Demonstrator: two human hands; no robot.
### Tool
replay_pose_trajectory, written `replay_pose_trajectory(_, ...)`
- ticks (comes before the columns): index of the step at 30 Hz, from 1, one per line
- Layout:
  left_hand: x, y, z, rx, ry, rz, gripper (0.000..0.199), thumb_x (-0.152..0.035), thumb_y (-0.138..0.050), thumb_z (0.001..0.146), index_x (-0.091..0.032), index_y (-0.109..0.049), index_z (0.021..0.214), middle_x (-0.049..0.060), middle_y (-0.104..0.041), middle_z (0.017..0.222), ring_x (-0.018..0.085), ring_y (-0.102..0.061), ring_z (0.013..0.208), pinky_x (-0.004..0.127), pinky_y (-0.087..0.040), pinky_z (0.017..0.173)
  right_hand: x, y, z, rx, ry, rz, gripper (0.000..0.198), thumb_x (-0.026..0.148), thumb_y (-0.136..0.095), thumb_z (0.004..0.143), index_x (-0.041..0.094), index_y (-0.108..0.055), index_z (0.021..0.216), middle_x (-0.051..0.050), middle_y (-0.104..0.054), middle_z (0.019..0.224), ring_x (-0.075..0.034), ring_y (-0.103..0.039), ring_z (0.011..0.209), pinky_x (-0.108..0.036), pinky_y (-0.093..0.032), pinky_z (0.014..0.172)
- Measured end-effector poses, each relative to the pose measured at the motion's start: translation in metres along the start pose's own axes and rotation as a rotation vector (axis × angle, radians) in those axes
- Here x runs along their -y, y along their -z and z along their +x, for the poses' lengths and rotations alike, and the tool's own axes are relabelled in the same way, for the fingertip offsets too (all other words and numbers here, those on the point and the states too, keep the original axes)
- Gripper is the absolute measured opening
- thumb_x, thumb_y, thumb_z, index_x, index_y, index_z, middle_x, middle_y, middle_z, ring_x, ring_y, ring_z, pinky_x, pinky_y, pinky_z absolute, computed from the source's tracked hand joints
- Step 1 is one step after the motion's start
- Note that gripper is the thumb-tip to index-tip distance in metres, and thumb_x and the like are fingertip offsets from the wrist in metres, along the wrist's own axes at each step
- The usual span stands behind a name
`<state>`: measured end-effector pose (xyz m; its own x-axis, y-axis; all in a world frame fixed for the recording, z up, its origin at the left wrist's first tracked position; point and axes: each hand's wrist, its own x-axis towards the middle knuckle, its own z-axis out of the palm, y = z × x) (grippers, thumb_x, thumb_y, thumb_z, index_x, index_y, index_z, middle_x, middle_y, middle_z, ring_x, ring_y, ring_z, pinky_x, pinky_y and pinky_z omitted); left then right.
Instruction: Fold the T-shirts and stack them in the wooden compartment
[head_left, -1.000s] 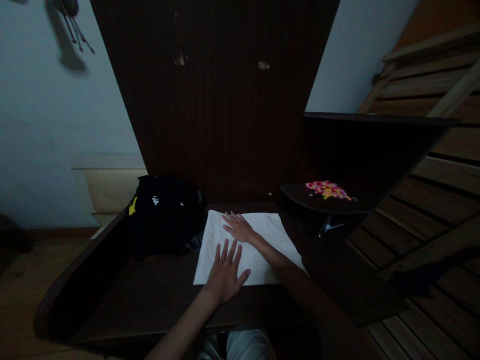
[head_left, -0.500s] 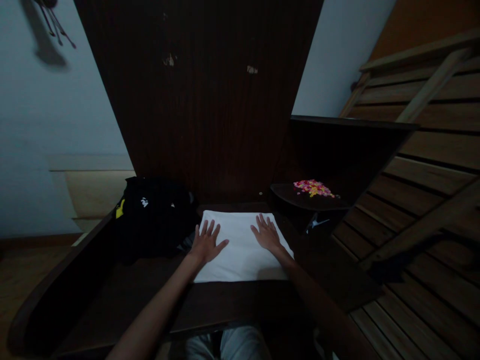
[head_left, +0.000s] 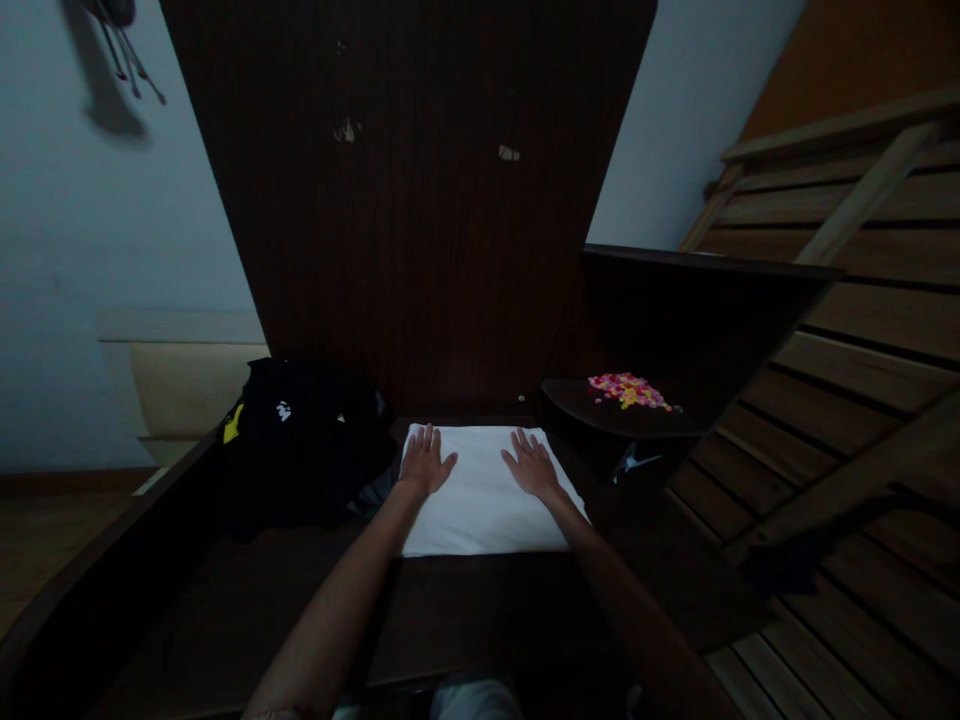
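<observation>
Left hand (head_left: pixel 425 462) and right hand (head_left: pixel 532 468) lie spread on a white cloth (head_left: pixel 480 505), right of the dark bundle (head_left: pixel 307 450), apparently at a smoothing step. The next stroke calls for flat palms, even pressure.

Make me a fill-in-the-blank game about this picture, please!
1. The left hand and right hand rest on cloth coloured ____.
2. The dark heap is nearer the ____ hand.
3. The small colourful pieces lie on a shelf to the cloth's ____ side.

Missing words: white; left; right.
</observation>
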<state>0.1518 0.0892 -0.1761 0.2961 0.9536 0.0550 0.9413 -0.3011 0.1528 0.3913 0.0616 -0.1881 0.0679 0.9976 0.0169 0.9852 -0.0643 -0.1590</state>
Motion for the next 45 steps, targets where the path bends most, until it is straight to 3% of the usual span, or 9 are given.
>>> replay_pose_trajectory(4, 0.010, 0.001, 0.008, -0.001, 0.026, -0.053, 0.070, -0.053, -0.021, 0.093, -0.007, -0.033, 0.145, 0.019, -0.026, 0.156, 0.030, -0.020, 0.145, 0.046, -0.019, 0.114, 0.000, -0.002, 0.002, -0.006, 0.004, 0.004, 0.069, 0.052, -0.021, 0.097, 0.012, -0.021, 0.153, -0.007, -0.011, 0.160, -0.030, -0.012, 0.147, -0.042, -0.010, 0.118)
replay_pose_trajectory(9, 0.036, 0.014, 0.029, -0.056, 0.017, -0.125, 0.056, -0.042, -0.028, 0.093, -0.010, -0.049, 0.133, 0.020, -0.048, 0.143, 0.033, -0.037, 0.135, 0.053, -0.025, 0.108, 0.002, -0.004, 0.002, -0.013, -0.007, -0.004, 0.068, 0.053, -0.019, 0.097, 0.014, -0.020, 0.153, -0.006, -0.009, 0.161, -0.029, -0.009, 0.147, -0.042, -0.009, 0.118)
replay_pose_trajectory(14, 0.066, 0.031, 0.061, -0.004, -0.016, -0.256, 0.036, -0.046, -0.055, 0.078, -0.014, -0.069, 0.087, 0.016, -0.071, 0.100, 0.031, -0.059, 0.109, 0.039, -0.040, 0.095, 0.006, -0.001, 0.001, 0.024, -0.026, -0.020, 0.069, 0.053, -0.017, 0.097, 0.014, -0.017, 0.153, -0.005, -0.005, 0.161, -0.028, -0.007, 0.147, -0.042, -0.007, 0.118)
replay_pose_trajectory(17, 0.080, 0.036, 0.068, 0.031, -0.031, -0.387, 0.036, -0.052, -0.060, 0.072, -0.017, -0.064, 0.070, 0.007, -0.068, 0.072, 0.025, -0.065, 0.081, 0.032, -0.046, 0.077, 0.006, 0.000, 0.000, 0.029, -0.026, -0.030, 0.069, 0.053, -0.016, 0.097, 0.014, -0.016, 0.153, -0.005, -0.005, 0.161, -0.029, -0.008, 0.147, -0.042, -0.008, 0.118)
replay_pose_trajectory(22, 0.092, 0.041, 0.068, 0.045, -0.062, -0.562, 0.041, -0.059, -0.055, 0.072, -0.018, -0.057, 0.069, -0.001, -0.060, 0.062, 0.015, -0.056, 0.065, 0.025, -0.044, 0.061, 0.004, -0.001, 0.000, 0.010, -0.012, -0.043, 0.069, 0.054, -0.017, 0.097, 0.014, -0.018, 0.153, -0.005, -0.008, 0.160, -0.029, -0.010, 0.147, -0.042, -0.010, 0.118)
replay_pose_trajectory(28, 0.094, 0.043, 0.077, 0.029, -0.033, -0.529, 0.028, -0.044, -0.067, 0.067, -0.019, -0.056, 0.063, -0.002, -0.057, 0.058, 0.015, -0.055, 0.064, 0.023, -0.041, 0.059, 0.005, -0.003, 0.001, 0.023, -0.001, -0.057, 0.070, 0.055, -0.015, 0.096, 0.015, -0.017, 0.153, -0.004, -0.005, 0.160, -0.028, -0.008, 0.147, -0.043, -0.010, 0.118)
replay_pose_trajectory(34, 0.083, 0.026, 0.068, -0.073, 0.047, -0.367, 0.007, -0.023, -0.060, 0.076, -0.018, -0.061, 0.080, 0.002, -0.064, 0.073, 0.017, -0.061, 0.077, 0.025, -0.044, 0.071, 0.010, -0.001, 0.000, 0.043, -0.024, -0.068, 0.070, 0.055, -0.013, 0.096, 0.015, -0.015, 0.154, -0.004, -0.004, 0.161, -0.028, -0.007, 0.148, -0.041, -0.009, 0.117)
replay_pose_trajectory(40, 0.072, 0.031, 0.052, -0.211, 0.098, -0.198, 0.028, -0.011, -0.053, 0.077, -0.012, -0.060, 0.104, 0.015, -0.059, 0.110, 0.025, -0.057, 0.104, 0.033, -0.044, 0.092, 0.011, -0.002, 0.000, 0.040, -0.023, -0.035, 0.070, 0.055, -0.013, 0.096, 0.015, -0.015, 0.154, -0.003, -0.003, 0.161, -0.028, -0.006, 0.148, -0.040, -0.005, 0.118)
replay_pose_trajectory(45, 0.032, 0.027, 0.017, -0.297, -0.004, -0.086, 0.029, -0.020, -0.042, 0.088, -0.013, -0.061, 0.109, 0.016, -0.060, 0.116, 0.028, -0.053, 0.114, 0.040, -0.040, 0.099, 0.010, -0.004, 0.005, 0.042, -0.024, -0.026, 0.070, 0.055, -0.013, 0.096, 0.017, -0.015, 0.154, -0.003, -0.002, 0.161, -0.027, -0.004, 0.148, -0.040, -0.005, 0.117)
